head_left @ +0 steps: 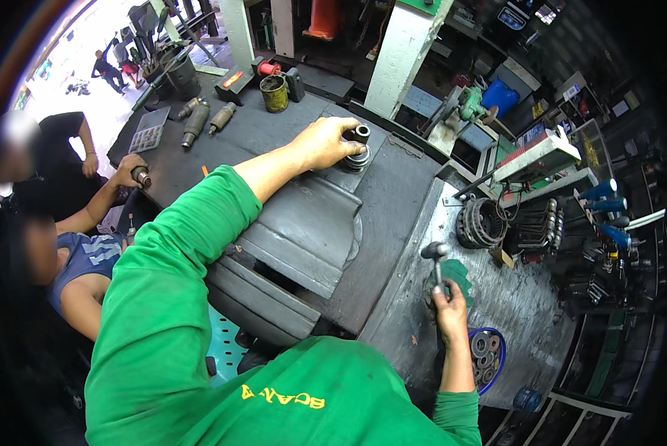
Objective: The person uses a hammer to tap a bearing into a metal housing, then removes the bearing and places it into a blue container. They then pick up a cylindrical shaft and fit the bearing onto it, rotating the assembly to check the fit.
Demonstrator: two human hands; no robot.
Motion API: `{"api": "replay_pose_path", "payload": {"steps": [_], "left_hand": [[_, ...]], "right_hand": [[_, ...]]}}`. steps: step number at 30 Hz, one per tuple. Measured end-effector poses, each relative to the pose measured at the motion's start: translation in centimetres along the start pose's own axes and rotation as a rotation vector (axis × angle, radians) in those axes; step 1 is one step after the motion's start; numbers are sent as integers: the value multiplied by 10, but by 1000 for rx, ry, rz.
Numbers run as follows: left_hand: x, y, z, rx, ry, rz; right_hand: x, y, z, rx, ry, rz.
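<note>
My left hand [324, 143], arm stretched out in a green sleeve, grips a small black metal cylinder [359, 134] that stands on a stack of grey metal rings [357, 158] on the dark workbench [274, 134]. My right hand [449, 301] holds a hammer [435, 260] by its handle, head up, over the lower steel table [512, 297], well short of the cylinder. A large curved grey metal part [304, 230] lies between my body and the rings.
A person sits at the left, one hand [129, 171] holding a metal piece at the bench edge. Metal cylinders [197, 119], a tin can [275, 93], a round toothed part [480, 223], a blue bowl of bearings [488, 357] and blue-handled tools [609, 212] lie around.
</note>
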State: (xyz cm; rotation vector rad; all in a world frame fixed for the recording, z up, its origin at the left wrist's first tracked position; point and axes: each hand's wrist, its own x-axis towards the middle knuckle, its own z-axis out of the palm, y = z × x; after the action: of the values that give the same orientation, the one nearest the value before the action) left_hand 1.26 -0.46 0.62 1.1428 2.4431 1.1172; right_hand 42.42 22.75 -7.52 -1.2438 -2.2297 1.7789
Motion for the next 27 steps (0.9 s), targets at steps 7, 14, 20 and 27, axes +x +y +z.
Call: {"api": "replay_pose_path", "payload": {"steps": [7,14,20,27], "left_hand": [[1,-4,2,1,-2,-2],[-1,-2,0,6,-5,1],[1,-9,3,12,22,16],[-3,-3,5,47,10,-15]], "right_hand": [[16,-168,7,54,-206,-460],[62,-282,84,-712,27,-797],[39,-394,66,-318,73,-1227],[73,-317,123,-1082,96,-799]]}}
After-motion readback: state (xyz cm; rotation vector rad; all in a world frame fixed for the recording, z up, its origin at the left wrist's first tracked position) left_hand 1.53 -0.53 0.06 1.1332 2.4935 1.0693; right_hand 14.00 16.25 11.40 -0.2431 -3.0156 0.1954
